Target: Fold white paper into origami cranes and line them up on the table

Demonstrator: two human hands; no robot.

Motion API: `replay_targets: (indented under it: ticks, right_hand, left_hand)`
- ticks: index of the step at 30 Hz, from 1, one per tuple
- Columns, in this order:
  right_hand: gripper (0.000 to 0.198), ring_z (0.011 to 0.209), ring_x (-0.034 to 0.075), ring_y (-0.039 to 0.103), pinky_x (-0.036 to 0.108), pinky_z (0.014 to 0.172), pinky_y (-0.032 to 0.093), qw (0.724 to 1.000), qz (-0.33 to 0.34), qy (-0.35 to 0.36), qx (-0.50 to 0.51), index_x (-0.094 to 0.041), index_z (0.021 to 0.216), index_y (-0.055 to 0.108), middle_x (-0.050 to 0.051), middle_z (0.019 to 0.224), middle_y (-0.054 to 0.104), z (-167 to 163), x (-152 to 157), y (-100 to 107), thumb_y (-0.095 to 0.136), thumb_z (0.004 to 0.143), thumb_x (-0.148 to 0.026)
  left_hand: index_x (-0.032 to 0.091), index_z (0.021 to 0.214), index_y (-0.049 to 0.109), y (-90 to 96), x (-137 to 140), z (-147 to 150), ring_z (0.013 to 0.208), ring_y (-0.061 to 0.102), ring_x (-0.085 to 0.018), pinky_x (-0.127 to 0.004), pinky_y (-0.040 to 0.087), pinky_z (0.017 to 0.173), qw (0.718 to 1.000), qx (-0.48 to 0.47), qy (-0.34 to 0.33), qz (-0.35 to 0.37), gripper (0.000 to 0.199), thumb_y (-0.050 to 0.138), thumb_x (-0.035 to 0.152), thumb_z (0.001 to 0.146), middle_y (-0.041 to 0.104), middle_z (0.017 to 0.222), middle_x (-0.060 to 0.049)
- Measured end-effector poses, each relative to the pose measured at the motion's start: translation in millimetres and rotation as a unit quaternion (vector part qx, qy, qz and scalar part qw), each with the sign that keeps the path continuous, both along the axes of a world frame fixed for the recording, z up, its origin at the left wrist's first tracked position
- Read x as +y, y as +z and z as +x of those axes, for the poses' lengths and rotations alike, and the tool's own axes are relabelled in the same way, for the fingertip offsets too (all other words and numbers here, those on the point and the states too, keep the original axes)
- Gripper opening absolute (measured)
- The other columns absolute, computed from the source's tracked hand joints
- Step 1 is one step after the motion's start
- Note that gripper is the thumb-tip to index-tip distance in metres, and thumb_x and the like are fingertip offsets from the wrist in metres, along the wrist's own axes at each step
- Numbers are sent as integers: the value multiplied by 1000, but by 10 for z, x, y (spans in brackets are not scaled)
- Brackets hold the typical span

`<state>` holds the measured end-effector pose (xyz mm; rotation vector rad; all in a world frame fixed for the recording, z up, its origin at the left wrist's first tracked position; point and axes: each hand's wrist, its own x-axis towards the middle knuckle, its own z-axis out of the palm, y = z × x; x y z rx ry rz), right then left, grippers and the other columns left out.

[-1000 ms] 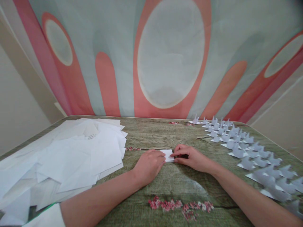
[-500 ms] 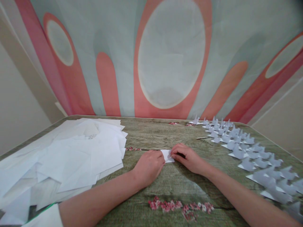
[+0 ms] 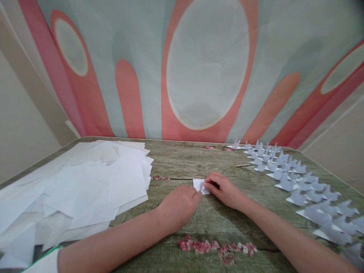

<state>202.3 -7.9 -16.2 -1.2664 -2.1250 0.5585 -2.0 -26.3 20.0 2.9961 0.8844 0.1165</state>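
Note:
A small folded square of white paper (image 3: 198,184) lies on the table between my two hands. My left hand (image 3: 182,206) is closed, its thumb and fingertips on the paper's lower edge. From the right, my right hand (image 3: 223,189) pinches the paper's right side between thumb and forefinger. Part of the paper is hidden under the fingertips, and a raised crease or flap shows between them.
A wide heap of loose white paper sheets (image 3: 125,185) covers the left of the wood-patterned table (image 3: 173,159). Several folded white paper birds (image 3: 287,182) stand in rows along the right side. Behind the table rises a patterned backdrop (image 3: 150,76).
My left hand has shifted slightly down and toward me, uncovering more of the paper's left side. My right hand stays nearly in place on the paper.

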Motion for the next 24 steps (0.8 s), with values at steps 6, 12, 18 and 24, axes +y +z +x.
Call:
replay_targets:
  ticks: [6,12,18,24]
  right_hand:
    - [15,73,16,50,30,69,38,1000,12,-14,-19,-19,77,56,3,74,55,-18,1,-27,47,86,-27]
    - [13,73,16,49,30,69,38,999,24,-23,-32,-19,78,55,3,76,54,-23,-12,-29,47,86,-25]
    - [12,74,16,49,29,69,38,999,14,-27,-36,-19,76,55,3,77,53,-26,-13,-31,49,85,-24]
    - [11,73,16,49,29,69,38,998,12,-43,-44,-18,76,55,2,77,53,-38,-13,-41,49,84,-23]
  left_hand:
    - [8,113,48,-74,-47,48,92,54,-25,-37,45,81,999,25,5,26,31,39,10,84,58,99,-11]
    - [9,109,49,-139,-30,43,89,52,-24,-37,44,79,999,11,8,40,26,38,16,87,56,96,-10]
    - [9,111,48,-142,-12,47,92,50,-24,-36,43,81,999,18,13,31,27,42,20,87,55,99,-9]
    - [10,112,48,-133,-10,49,94,48,-23,-35,42,83,999,35,10,26,28,44,24,88,54,100,-8]
